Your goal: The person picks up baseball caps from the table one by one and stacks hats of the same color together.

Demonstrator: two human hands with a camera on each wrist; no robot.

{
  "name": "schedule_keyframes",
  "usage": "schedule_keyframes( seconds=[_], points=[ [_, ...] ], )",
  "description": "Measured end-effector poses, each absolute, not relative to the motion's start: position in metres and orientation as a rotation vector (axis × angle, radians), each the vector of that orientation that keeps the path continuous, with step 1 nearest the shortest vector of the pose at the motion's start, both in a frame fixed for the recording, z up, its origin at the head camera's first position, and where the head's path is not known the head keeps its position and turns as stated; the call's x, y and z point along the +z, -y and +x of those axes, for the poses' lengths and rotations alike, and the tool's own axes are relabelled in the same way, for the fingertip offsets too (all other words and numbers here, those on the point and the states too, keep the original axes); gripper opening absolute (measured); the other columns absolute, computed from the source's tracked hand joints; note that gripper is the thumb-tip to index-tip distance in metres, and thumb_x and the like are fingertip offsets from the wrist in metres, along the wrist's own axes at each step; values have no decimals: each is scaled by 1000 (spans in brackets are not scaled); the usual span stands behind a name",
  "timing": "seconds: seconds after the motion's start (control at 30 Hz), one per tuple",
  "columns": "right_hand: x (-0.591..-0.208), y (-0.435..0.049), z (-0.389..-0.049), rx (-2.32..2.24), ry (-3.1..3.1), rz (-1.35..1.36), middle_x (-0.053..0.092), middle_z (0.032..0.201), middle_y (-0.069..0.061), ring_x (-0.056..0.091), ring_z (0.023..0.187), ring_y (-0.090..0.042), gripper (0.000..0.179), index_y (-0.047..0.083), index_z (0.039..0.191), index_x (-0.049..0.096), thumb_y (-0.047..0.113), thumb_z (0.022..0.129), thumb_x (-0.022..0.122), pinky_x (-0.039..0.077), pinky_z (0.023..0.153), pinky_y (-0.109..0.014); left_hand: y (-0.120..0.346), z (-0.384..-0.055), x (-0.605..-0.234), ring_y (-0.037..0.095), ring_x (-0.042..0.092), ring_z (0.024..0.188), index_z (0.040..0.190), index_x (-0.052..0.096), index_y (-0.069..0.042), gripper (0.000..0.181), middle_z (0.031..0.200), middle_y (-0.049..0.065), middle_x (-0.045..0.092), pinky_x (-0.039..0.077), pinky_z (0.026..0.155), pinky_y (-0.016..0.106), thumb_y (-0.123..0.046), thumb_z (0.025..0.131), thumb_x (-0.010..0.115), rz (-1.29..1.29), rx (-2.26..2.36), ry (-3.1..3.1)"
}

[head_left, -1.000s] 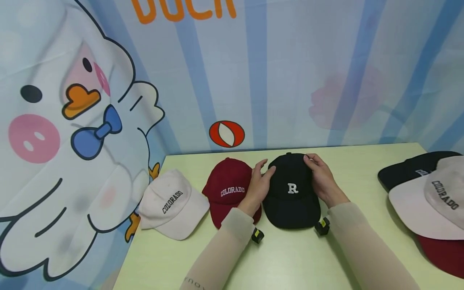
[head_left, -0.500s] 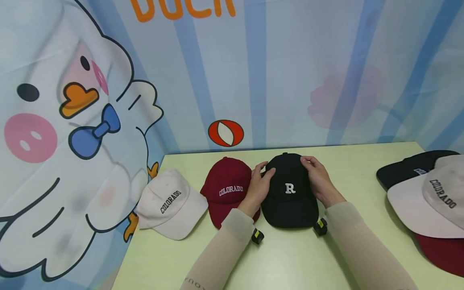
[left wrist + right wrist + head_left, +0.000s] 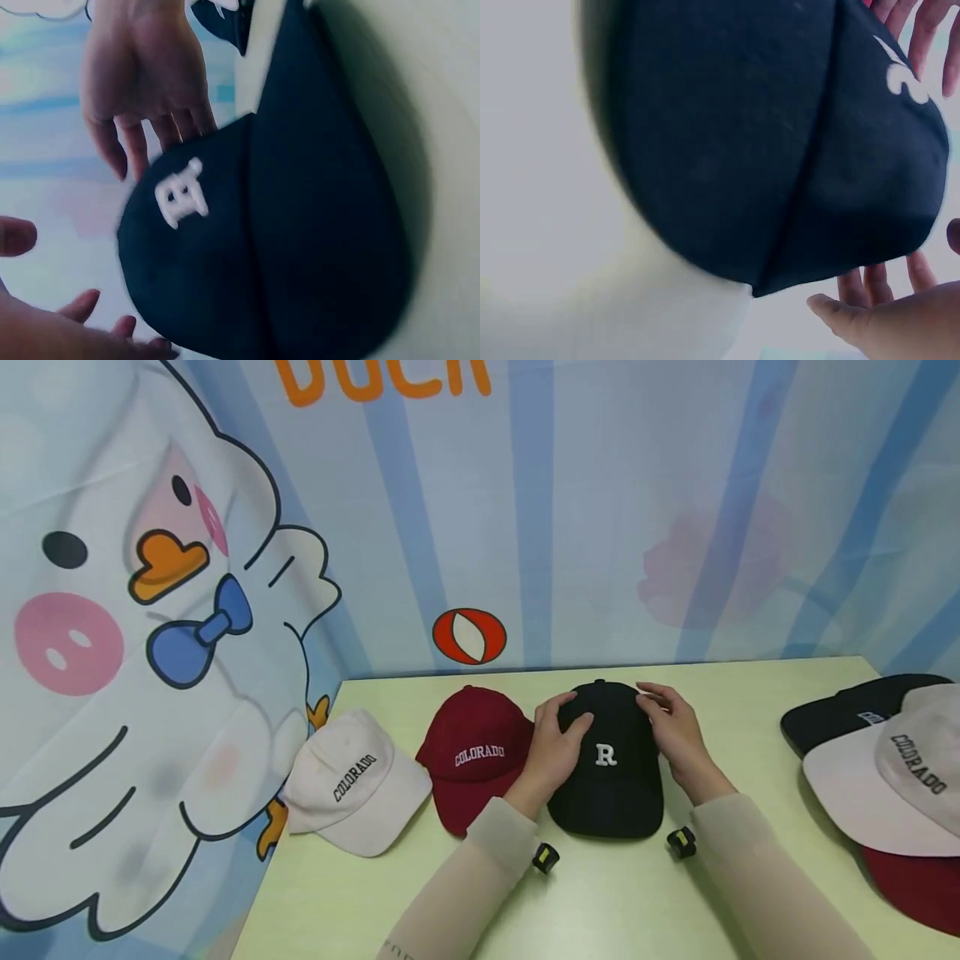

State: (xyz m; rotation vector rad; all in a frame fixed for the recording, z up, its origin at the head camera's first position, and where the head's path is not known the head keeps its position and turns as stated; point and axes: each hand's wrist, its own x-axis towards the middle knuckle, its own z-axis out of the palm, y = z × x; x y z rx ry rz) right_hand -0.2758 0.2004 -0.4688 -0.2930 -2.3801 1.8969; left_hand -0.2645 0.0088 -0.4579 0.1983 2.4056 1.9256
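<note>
A black baseball cap [image 3: 611, 802] with a white letter R lies on the table, brim toward me. My left hand [image 3: 553, 753] is at its left side, fingers loosely spread and thumb over the crown. On the other side, my right hand [image 3: 681, 737] has its relaxed fingers by the crown's upper right edge. The left wrist view shows the cap [image 3: 322, 202] between both hands, with the left thumb lifted off it. In the right wrist view, the right fingertips [image 3: 877, 285] lie against the cap's side, partly hidden behind it, and the thumb stands apart.
Left of the black cap lie a dark red COLORADO cap [image 3: 480, 727], close beside my left hand, and a white COLORADO cap [image 3: 360, 768]. Several overlapping caps, with a white cap [image 3: 877, 793] on top, sit at the table's right edge. A printed cloth [image 3: 600, 510] hangs behind the table [image 3: 600, 902].
Both hands have loosened and shifted slightly right; the left has moved further over the crown. The right thumb and fingers have come off their pinch on the cap's edge. The black cap has barely moved.
</note>
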Motion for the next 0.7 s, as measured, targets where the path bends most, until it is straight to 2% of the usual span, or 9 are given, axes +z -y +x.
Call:
schedule_keyframes(
  seconds=[0.17,0.3,0.37,0.47,0.57,0.7],
  points=[
    [-459,-217,-262,1808,2389,-271,47,155,-23,42,143,-40,52,8,154,46,35,110,48,34,117,-57,-20,-249,-446,29,37,149,152,45,-18,50,162,8,32,32,122,54,-31,106,55,384,1873,-2441],
    [-454,-235,-246,1747,2409,-287,48,154,-22,45,141,-37,53,7,154,46,37,110,47,36,116,-58,-33,-236,-438,23,36,151,152,45,-21,49,161,4,33,32,124,50,-34,106,55,477,1853,-2409],
    [-453,-245,-238,1714,2425,-295,47,154,-21,49,136,-30,55,9,154,46,41,110,47,38,114,-57,-42,-230,-435,22,37,151,151,47,-22,49,160,1,35,32,124,49,-36,105,56,482,1840,-2381],
    [-452,-260,-225,1655,2453,-289,46,154,-19,51,124,-10,56,12,155,45,45,109,46,40,110,-54,-56,-221,-433,19,39,149,149,51,-26,47,156,-3,41,34,123,47,-39,105,57,453,1835,-2304],
    [-449,-274,-213,1566,2482,-276,46,153,-18,45,113,7,57,14,155,45,46,109,46,44,103,-43,-71,-214,-434,17,42,147,145,55,-25,43,150,-6,46,35,122,44,-38,104,58,424,1864,-2196],
    [-444,-292,-198,1458,2499,-258,49,148,-15,44,105,15,56,13,156,45,44,109,47,41,88,-22,-91,-209,-438,13,48,142,139,60,-24,36,143,-11,53,40,118,36,-33,104,61,391,1925,-2054]
  ],
)
